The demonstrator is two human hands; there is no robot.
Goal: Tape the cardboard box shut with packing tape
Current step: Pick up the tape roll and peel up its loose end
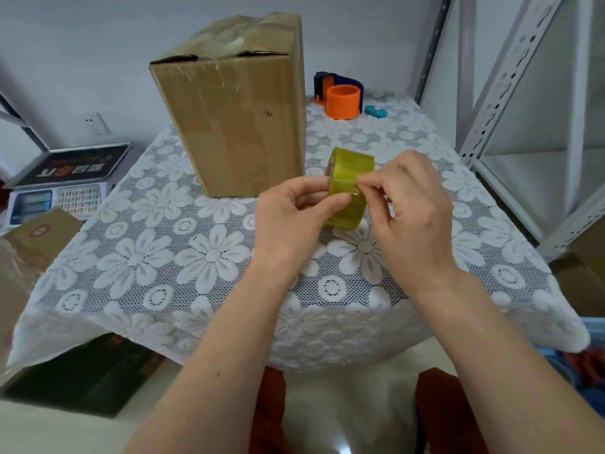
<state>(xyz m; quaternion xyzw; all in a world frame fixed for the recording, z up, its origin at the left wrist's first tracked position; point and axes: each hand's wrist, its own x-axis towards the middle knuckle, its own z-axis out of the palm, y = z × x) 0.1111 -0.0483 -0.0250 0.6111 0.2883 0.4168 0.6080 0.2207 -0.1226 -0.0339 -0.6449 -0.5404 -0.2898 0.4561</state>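
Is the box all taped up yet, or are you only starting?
Only starting. The cardboard box stands on the table, its top flaps still gaping at the front edge, with only crinkled old tape there. The left hand holds the yellow tape roll while the right hand picks at its loose end. Pulling out a strip and sticking it over the flaps is left.

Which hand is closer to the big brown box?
Left. The left hand holds the tape roll just in front of the box, near its bottom corner. The right hand is farther away, pinching the tape on the roll's other side.
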